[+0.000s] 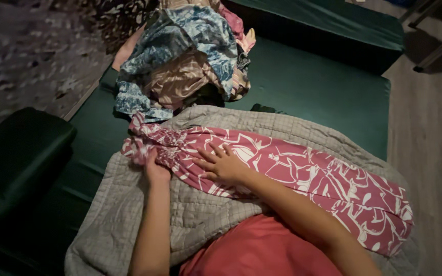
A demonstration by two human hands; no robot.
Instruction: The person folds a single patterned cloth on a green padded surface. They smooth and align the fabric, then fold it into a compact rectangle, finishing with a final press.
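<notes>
Here pink white-patterned garment (292, 174) stretched flat; left hand (152, 166) grips bunched end, right hand (226, 164) open, pressing.

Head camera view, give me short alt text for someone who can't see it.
A person's two bare hands press on a pink and white patterned garment spread over a grey quilted blanket on a dark green mattress. The left hand bunches the cloth's end; the right hand lies flat, fingers spread. A heap of patterned clothes sits behind.

A patterned garment (303, 171) lies across a quilt (190, 214) on the mattress (323, 87); a clothes pile (185, 56) sits behind.
</notes>
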